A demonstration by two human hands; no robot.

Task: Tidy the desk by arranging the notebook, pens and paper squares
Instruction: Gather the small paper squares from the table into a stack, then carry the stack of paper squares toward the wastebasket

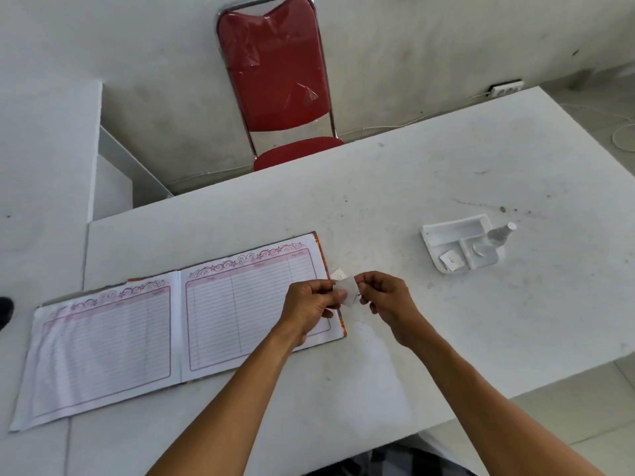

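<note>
An open notebook (171, 324) with pink-lined pages lies flat on the white desk (446, 187). At its right edge, my left hand (309, 305) and my right hand (383, 300) pinch a small white paper square (346, 291) between them, a little above the desk. Another paper square (338, 274) peeks out just behind it; I cannot tell whether it is held or lies on the desk. A further paper square (450, 260) marked with a number lies in the front left compartment of a white organizer tray (446, 231). No pens are in sight.
A clear spray bottle (493, 238) lies in the tray's right compartment. A red chair (278, 84) stands behind the desk's far edge. A power strip (505, 88) and cables lie on the floor at the far right. The desk's near right corner ends close to my right forearm.
</note>
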